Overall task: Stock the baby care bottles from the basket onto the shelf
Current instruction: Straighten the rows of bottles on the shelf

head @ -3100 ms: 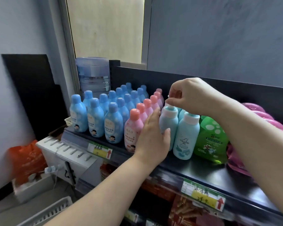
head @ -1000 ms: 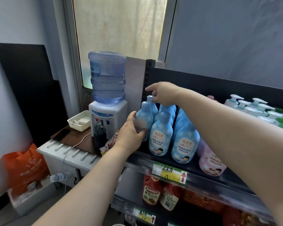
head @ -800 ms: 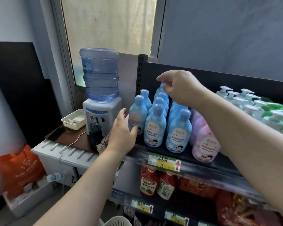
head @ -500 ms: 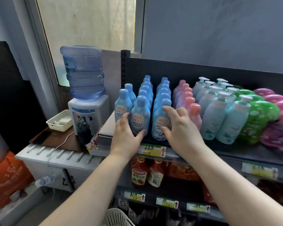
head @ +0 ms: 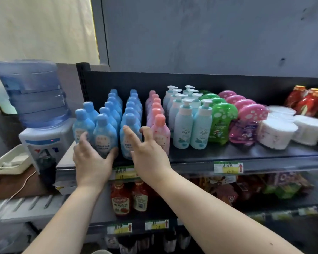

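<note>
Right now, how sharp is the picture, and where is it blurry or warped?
Head view: the blue plastic bottles at centre are fairly sharp; the red packets at right and the lower shelf goods smear; the wide lens bends the black metal shelf edges.

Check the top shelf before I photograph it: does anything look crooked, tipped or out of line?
Mostly tidy. The blue-capped bottles at the left end stand upright, but the leftmost row is short, holding two bottles where the neighbouring rows run deep. The left hand cups the front blue bottles; the right hand is open beside them. Nothing looks spilled or toppled.
</note>
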The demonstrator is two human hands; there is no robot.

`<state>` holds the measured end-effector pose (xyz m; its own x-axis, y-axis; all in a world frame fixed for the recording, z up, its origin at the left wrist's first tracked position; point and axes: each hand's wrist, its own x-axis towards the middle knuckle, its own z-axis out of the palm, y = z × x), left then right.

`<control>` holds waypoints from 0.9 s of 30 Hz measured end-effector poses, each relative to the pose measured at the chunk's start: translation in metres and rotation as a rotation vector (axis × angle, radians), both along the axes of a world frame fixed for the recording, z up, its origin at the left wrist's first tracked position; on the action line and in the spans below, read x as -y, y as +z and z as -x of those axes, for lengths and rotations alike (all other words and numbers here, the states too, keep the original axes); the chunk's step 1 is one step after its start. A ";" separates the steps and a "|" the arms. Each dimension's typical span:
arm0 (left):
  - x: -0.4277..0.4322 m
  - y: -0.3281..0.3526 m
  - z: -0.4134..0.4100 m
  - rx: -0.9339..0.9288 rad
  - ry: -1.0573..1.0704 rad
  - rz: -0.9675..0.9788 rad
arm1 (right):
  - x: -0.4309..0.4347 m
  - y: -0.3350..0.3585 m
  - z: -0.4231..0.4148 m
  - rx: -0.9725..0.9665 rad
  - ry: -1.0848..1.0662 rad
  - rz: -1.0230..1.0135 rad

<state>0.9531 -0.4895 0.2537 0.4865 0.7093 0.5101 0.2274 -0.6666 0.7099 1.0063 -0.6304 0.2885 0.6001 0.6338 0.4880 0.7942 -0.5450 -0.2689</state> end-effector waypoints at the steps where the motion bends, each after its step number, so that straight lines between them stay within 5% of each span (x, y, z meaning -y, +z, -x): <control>1: 0.008 0.003 0.001 0.060 0.003 -0.034 | 0.006 -0.001 -0.003 0.036 0.025 -0.046; 7: 0.062 0.024 -0.006 0.306 -0.124 -0.191 | 0.070 -0.005 -0.032 0.205 0.123 -0.292; 11: 0.110 0.033 -0.020 0.356 -0.281 -0.289 | 0.125 -0.008 -0.064 0.246 -0.018 -0.359; 16: 0.173 0.023 -0.057 0.191 -0.511 -0.357 | 0.203 -0.020 -0.119 0.164 -0.250 -0.313; 20: 0.221 0.013 -0.094 -0.025 -0.603 -0.306 | 0.246 -0.023 -0.149 -0.128 -0.484 -0.116; 27: 0.280 0.012 -0.146 -0.259 -0.625 -0.153 | 0.268 -0.026 -0.184 -0.339 -0.411 -0.040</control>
